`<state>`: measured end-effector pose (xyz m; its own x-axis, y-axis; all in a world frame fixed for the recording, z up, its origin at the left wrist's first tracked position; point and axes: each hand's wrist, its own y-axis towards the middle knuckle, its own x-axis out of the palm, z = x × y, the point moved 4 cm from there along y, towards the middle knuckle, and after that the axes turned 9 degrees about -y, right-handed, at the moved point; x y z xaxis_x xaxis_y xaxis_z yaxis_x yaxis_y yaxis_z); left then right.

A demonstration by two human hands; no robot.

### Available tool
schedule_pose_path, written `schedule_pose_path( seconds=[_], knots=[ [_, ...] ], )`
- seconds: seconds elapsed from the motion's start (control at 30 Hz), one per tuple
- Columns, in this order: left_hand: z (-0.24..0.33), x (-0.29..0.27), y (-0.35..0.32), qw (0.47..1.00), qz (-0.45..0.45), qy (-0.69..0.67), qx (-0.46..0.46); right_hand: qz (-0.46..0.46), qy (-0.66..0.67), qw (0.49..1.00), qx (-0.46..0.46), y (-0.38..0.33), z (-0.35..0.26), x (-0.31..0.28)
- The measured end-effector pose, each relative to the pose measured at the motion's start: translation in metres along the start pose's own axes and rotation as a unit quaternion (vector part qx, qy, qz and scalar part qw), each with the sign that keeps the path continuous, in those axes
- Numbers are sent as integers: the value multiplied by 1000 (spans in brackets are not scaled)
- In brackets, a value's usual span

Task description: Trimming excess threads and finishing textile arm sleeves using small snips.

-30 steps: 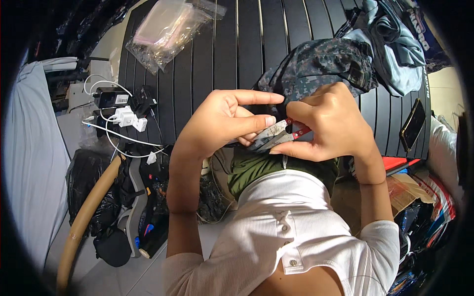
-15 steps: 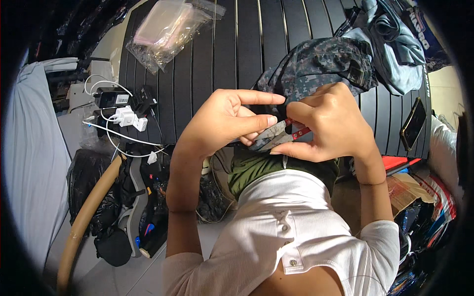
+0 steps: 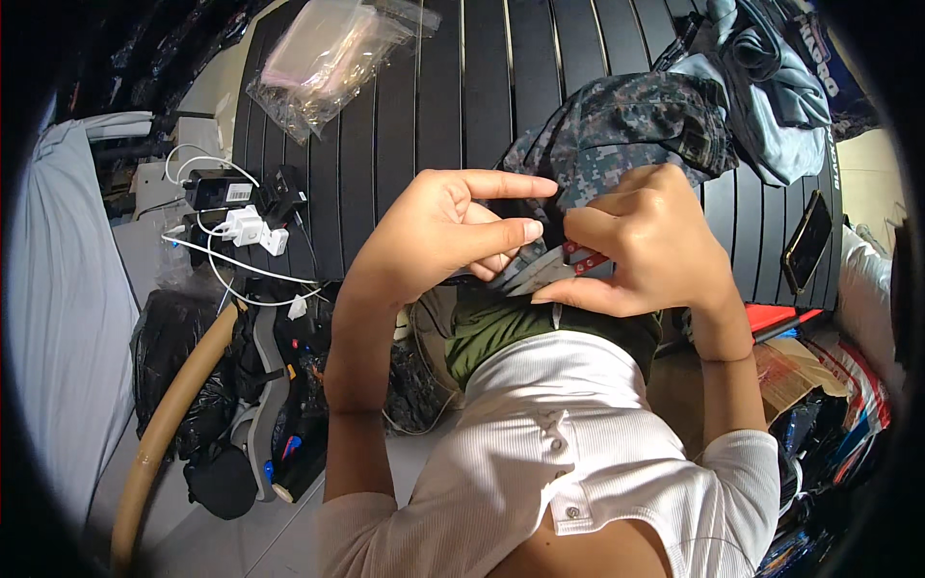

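Observation:
A dark camouflage-patterned garment (image 3: 626, 120) lies on the slatted table and reaches down to its near edge, between my hands. My left hand (image 3: 434, 231) pinches a fold of it between the thumb and curled fingers, while the index finger points out straight to the right. In my right hand (image 3: 646, 241) is a pair of small thread snips (image 3: 583, 262) with red, dotted handles and grey metal blades. The blades point left, against the cloth near my left fingertips. My right fingers hide much of the handles, and the exact cutting spot is hard to make out.
On the black slatted table (image 3: 366, 193) lie clear plastic bags (image 3: 323, 58), a folded light-blue garment (image 3: 771, 96) and a phone (image 3: 805, 241) at the right edge. White chargers with cables (image 3: 246, 229) sit at the left. A cardboard tube (image 3: 159, 453) leans below.
The snips' blades have shifted slightly and look closer together. My left thumb and index finger have moved a little; both hands stay in nearly the same place.

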<state>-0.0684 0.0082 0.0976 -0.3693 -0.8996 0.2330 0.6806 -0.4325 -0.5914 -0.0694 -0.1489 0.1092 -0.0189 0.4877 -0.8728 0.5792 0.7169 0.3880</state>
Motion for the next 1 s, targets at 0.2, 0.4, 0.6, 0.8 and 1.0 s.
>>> schedule_pose_path(
  seconds=[0.2, 0.4, 0.6, 0.8, 1.0],
  knots=[
    [2, -5, -10, 999, 26, 2, 19, -11, 100, 991, 85, -5, 19, -21],
    [3, -8, -11, 998, 9, -30, 47, -1, 169, 972, 163, -18, 34, -12],
    [-1, -9, -16, 994, 16, -101, 39, 81, 297, 927, 215, -18, 19, 10],
    [-8, -4, -21, 986, 61, -104, 118, 135, 264, 934, 197, -4, -10, 21],
    [-12, -1, -26, 967, 144, -109, 181, 92, 300, 931, 187, -2, -10, 25]
  ],
)
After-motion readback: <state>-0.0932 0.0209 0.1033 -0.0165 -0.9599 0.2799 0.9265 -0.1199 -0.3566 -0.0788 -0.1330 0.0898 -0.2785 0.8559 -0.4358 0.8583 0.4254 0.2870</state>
